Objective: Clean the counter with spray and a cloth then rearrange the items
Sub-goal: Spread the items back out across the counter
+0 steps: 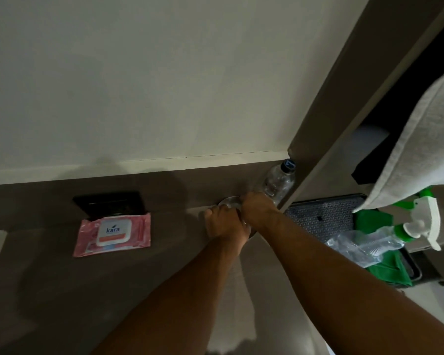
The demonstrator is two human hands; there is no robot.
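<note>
My left hand point(223, 225) is closed around a clear drinking glass point(229, 201) at the back of the brown counter point(62, 278). Only the glass rim shows above my fingers. My right hand point(259, 210) grips the lower part of a clear plastic water bottle point(278, 181) with a dark cap, which stands in the corner against the wall panel. A clear spray bottle point(369, 243) with a white and green trigger lies on a green cloth point(387, 271) in a dark tray point(321, 216) to the right.
A pink pack of wet wipes point(112, 233) lies flat at the left of the counter, below a black wall plate point(108, 203). A grey towel point(420, 139) hangs at the right above the tray. A brown vertical panel point(344, 103) separates counter and shelf.
</note>
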